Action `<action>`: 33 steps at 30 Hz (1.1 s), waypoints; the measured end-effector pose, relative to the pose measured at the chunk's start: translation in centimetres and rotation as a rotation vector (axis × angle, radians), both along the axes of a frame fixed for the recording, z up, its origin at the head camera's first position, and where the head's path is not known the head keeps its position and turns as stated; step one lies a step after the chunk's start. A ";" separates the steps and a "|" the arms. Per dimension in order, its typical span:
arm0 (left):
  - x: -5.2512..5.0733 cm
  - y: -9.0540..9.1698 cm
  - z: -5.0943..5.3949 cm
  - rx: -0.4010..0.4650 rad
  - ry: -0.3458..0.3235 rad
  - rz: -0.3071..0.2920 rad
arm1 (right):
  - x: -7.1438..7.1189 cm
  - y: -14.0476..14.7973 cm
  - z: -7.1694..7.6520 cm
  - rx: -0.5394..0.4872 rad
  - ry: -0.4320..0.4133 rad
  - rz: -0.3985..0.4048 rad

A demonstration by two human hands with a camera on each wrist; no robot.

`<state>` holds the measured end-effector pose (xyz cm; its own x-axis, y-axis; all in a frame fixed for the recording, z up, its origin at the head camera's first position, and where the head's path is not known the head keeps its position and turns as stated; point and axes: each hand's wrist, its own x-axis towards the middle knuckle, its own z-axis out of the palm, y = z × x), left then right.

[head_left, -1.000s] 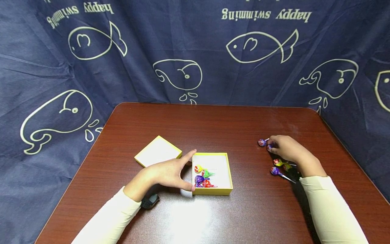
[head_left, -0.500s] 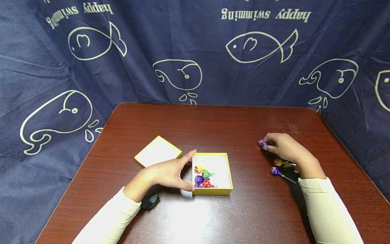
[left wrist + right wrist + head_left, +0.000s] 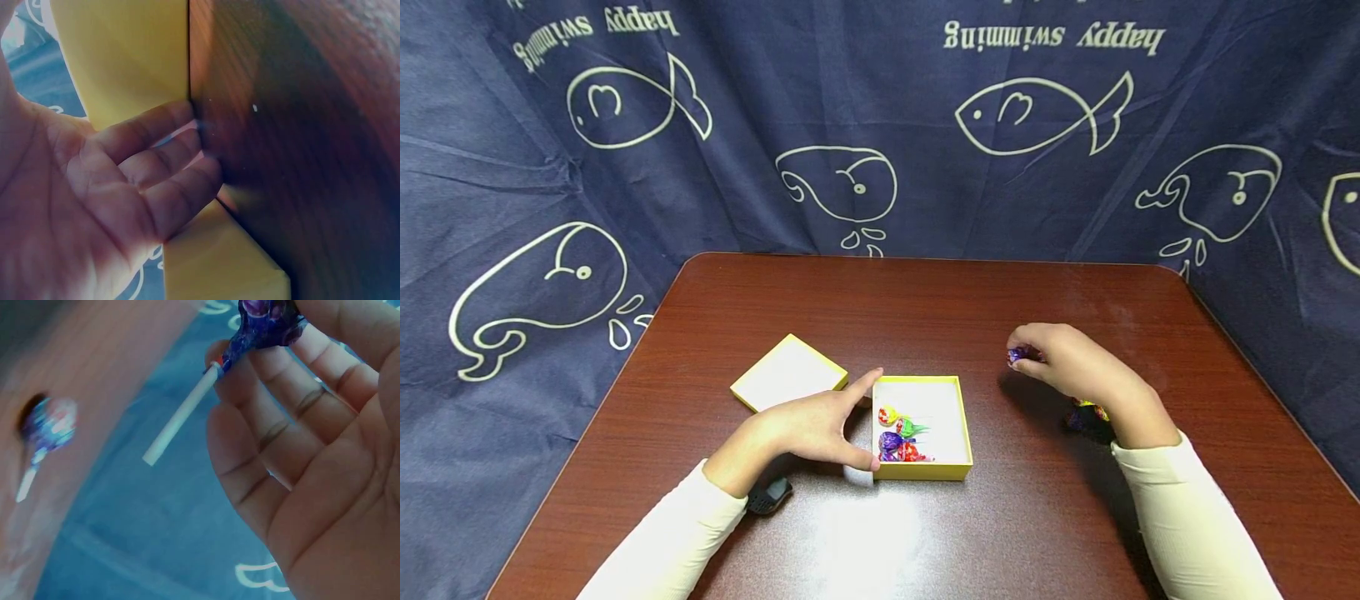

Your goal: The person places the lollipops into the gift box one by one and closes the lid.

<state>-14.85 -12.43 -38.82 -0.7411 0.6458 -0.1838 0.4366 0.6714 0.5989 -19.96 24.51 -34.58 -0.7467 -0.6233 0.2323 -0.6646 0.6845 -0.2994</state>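
My right hand [image 3: 1071,362] pinches a purple-wrapped lollipop [image 3: 1017,356] above the table; its white stick points away from the fingers in the right wrist view. With thumb and index finger spread, my left hand [image 3: 812,427] touches the left corners of a yellow box [image 3: 925,472] with a white inside. Within the box lie a yellow lollipop [image 3: 889,415], a green lollipop [image 3: 907,427], a purple lollipop [image 3: 891,441] and a red lollipop [image 3: 912,452], all toward its left side. The left wrist view has the left fingers [image 3: 181,194] between yellow cardboard walls.
A yellow lid [image 3: 790,372], white side up, lies left of the box. Partly hidden by the right forearm are yellow lollipops [image 3: 1101,412] on the brown table [image 3: 880,317]. Another purple lollipop [image 3: 53,422] lies there in the right wrist view. A blue printed curtain [image 3: 880,92] hangs behind.
My right hand has moved left from the loose lollipops, carrying a purple lollipop with it. The left hand and the box stay where they were.
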 end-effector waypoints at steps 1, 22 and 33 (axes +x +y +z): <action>0.0 0.0 0.0 0.000 0.001 0.000 | 0.1 -0.4 0.2 0.005 0.004 0.009; -0.1 -0.2 -0.1 0.001 -0.009 -0.003 | 1.4 -6.7 1.9 0.022 0.076 0.217; -0.2 -0.2 0.0 0.000 -0.009 -0.011 | 2.1 -10.0 2.1 0.035 0.021 0.321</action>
<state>-15.01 -12.59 -38.84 -0.7322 0.6540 -0.1902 0.4388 0.6666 0.6026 -17.81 14.51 -32.52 -0.5060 -0.8341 0.2198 -0.8540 0.4486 -0.2636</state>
